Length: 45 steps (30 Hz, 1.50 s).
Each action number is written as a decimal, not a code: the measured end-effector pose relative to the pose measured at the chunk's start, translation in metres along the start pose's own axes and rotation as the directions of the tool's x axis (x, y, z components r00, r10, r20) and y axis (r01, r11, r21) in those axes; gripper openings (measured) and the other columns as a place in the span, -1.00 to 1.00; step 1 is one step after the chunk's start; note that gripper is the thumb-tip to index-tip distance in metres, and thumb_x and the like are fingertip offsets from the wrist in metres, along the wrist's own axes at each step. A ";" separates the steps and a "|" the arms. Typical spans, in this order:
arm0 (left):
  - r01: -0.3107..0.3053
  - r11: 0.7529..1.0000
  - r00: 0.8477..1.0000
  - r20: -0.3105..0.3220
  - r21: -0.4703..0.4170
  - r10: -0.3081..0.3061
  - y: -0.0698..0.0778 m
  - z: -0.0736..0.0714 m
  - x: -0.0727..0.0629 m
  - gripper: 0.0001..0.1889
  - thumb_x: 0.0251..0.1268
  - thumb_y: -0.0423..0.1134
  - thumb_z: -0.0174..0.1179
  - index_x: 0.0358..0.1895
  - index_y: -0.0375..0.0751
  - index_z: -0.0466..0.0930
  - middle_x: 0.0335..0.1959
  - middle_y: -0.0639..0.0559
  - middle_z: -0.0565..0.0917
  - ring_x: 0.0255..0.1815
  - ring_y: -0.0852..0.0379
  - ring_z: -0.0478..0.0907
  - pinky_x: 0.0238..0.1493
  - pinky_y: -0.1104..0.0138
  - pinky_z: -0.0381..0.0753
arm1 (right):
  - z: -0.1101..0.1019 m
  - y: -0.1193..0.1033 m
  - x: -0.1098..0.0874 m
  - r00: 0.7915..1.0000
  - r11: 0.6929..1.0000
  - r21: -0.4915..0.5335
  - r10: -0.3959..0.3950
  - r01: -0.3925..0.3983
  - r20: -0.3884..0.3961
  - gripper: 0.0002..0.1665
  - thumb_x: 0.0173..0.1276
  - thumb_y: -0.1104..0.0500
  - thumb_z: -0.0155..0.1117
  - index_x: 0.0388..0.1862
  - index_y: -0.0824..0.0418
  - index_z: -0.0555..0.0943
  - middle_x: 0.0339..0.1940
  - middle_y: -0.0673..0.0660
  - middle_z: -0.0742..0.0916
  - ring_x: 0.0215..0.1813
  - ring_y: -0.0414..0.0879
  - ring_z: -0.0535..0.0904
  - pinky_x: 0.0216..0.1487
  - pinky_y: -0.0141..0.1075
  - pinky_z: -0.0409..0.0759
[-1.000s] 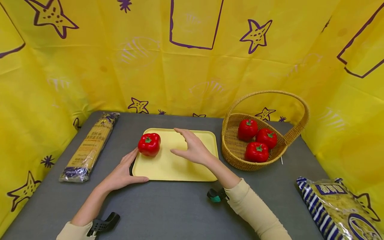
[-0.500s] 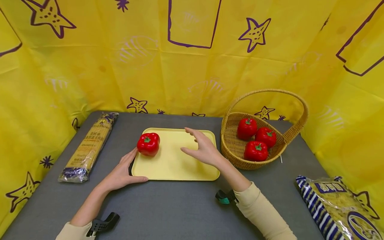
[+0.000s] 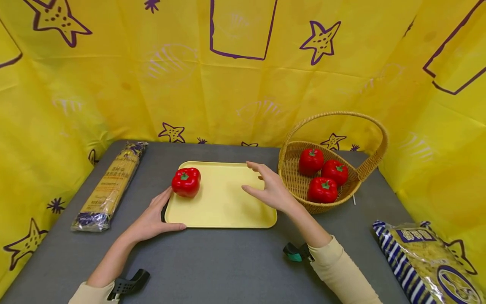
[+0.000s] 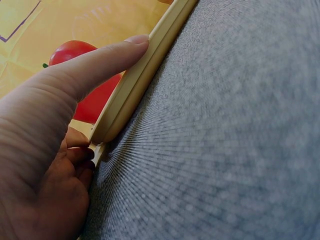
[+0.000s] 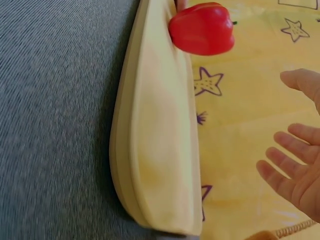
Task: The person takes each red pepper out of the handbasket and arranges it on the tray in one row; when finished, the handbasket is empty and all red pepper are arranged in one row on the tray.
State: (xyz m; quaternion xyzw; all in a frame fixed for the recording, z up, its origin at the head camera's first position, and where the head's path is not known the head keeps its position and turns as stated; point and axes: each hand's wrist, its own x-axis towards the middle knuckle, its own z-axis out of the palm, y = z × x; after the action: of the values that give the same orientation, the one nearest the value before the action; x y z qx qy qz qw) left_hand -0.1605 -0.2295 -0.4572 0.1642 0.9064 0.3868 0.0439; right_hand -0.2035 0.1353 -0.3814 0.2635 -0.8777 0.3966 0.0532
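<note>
My left hand (image 3: 149, 218) rests at the near left corner of a pale yellow tray (image 3: 228, 215), its thumb (image 4: 122, 52) lying along the front rim and its fingers against the left side. A gap shows between palm and corner. Just past those fingertips, a red bell pepper (image 3: 186, 182) with a green stem sits on the tray's left end. My right hand (image 3: 274, 191), holding nothing, hovers over the tray's right end. Its thumb and fingers are spread and point left. In the right wrist view, several of its fingers (image 5: 287, 162) show apart from the tray.
Right of the tray stands a wicker basket (image 3: 290, 192) with a tall handle, holding three red bell peppers (image 3: 322, 190). A spaghetti pack (image 3: 110, 185) lies at the left. Another clear food bag with blue stripes (image 3: 425, 261) lies at the near right. Yellow cloth (image 3: 228, 93) hangs behind the grey table.
My right hand has moved right across the tray, away from the pepper and toward the basket, with its fingers still spread. The left hand stays at the tray's corner.
</note>
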 end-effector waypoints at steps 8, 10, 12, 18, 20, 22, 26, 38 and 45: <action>-0.012 1.000 1.000 -0.008 0.005 0.012 -0.002 0.000 -0.001 0.27 -0.09 0.11 0.52 0.58 -0.20 -0.19 0.56 -0.24 -0.04 0.49 -0.33 -0.13 0.26 -0.34 0.01 | -0.013 0.003 -0.008 1.000 0.999 -0.020 0.028 -0.029 -0.011 -0.23 0.28 0.03 0.42 0.42 0.15 0.37 0.32 0.14 0.52 0.29 0.01 0.42 0.21 -0.03 0.48; -0.010 1.000 1.000 -0.008 0.005 0.011 -0.002 0.000 -0.001 0.27 -0.09 0.11 0.52 0.58 -0.19 -0.19 0.56 -0.23 -0.04 0.49 -0.33 -0.13 0.27 -0.34 0.01 | -0.017 0.003 -0.011 0.999 0.999 -0.034 0.029 -0.029 -0.018 -0.23 0.27 0.03 0.42 0.41 0.16 0.37 0.30 0.13 0.53 0.28 0.03 0.43 0.20 -0.05 0.49; -0.010 1.000 1.000 -0.007 0.005 0.010 -0.002 0.000 -0.001 0.27 -0.09 0.11 0.52 0.58 -0.18 -0.20 0.56 -0.23 -0.05 0.49 -0.33 -0.13 0.27 -0.34 0.01 | -0.020 0.004 -0.013 0.999 0.999 -0.047 0.025 -0.026 -0.023 -0.23 0.27 0.03 0.42 0.41 0.17 0.37 0.29 0.15 0.54 0.27 0.06 0.44 0.18 -0.04 0.50; -0.011 1.000 1.000 -0.006 0.005 0.011 -0.002 -0.001 0.000 0.27 -0.08 0.11 0.52 0.58 -0.19 -0.19 0.56 -0.23 -0.04 0.49 -0.33 -0.13 0.27 -0.34 0.00 | -0.031 0.006 -0.021 0.999 0.998 -0.061 0.028 -0.030 -0.033 -0.24 0.28 0.02 0.41 0.41 0.18 0.38 0.29 0.15 0.54 0.27 0.10 0.46 0.17 -0.01 0.51; -0.010 1.000 1.000 -0.004 0.005 0.010 -0.002 -0.001 0.000 0.27 -0.08 0.11 0.52 0.58 -0.21 -0.19 0.56 -0.24 -0.04 0.49 -0.33 -0.13 0.27 -0.34 0.00 | -0.036 0.007 -0.023 0.999 0.997 -0.072 0.035 -0.038 -0.035 -0.24 0.27 0.02 0.42 0.39 0.19 0.39 0.29 0.13 0.55 0.27 0.07 0.47 0.18 -0.02 0.51; -0.008 1.000 1.000 -0.002 0.006 0.008 -0.002 -0.001 -0.001 0.27 -0.08 0.10 0.52 0.58 -0.23 -0.19 0.56 -0.25 -0.04 0.49 -0.34 -0.13 0.27 -0.34 0.00 | -0.040 0.009 -0.025 0.999 0.996 -0.085 0.036 -0.039 -0.040 -0.25 0.26 0.03 0.43 0.38 0.20 0.41 0.28 0.13 0.56 0.26 0.06 0.48 0.18 -0.01 0.50; -0.001 1.000 1.000 0.000 0.011 0.001 -0.001 -0.002 -0.001 0.27 -0.08 0.10 0.52 0.57 -0.25 -0.18 0.55 -0.26 -0.04 0.49 -0.34 -0.13 0.27 -0.35 -0.01 | -0.048 0.012 -0.030 0.998 0.993 -0.112 0.033 -0.039 -0.049 -0.28 0.26 0.04 0.43 0.36 0.18 0.43 0.26 0.13 0.58 0.25 0.06 0.50 0.19 -0.03 0.49; -0.011 1.000 1.000 -0.004 0.010 0.011 -0.001 -0.001 0.000 0.27 -0.09 0.10 0.52 0.58 -0.23 -0.18 0.55 -0.25 -0.04 0.49 -0.35 -0.13 0.27 -0.35 -0.01 | -0.073 0.023 -0.048 0.996 0.980 -0.197 -0.006 -0.013 -0.094 -0.38 0.23 0.10 0.46 0.26 0.21 0.53 0.15 0.14 0.65 0.17 0.06 0.55 0.13 0.00 0.51; -0.024 1.000 1.000 -0.011 0.009 0.024 -0.001 0.000 0.001 0.27 -0.10 0.09 0.53 0.58 -0.23 -0.17 0.55 -0.25 -0.03 0.49 -0.35 -0.12 0.26 -0.35 -0.01 | -0.088 0.027 -0.059 0.994 0.963 -0.270 -0.011 -0.019 -0.109 -0.44 0.21 0.12 0.47 0.19 0.15 0.59 0.11 0.09 0.66 0.15 0.04 0.54 0.11 0.01 0.49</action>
State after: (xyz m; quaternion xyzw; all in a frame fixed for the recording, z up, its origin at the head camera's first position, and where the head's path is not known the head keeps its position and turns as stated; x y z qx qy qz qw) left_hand -0.1615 -0.2302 -0.4582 0.1730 0.9063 0.3842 0.0334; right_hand -0.1775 0.2389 -0.3574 0.2300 -0.9199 0.2870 0.1360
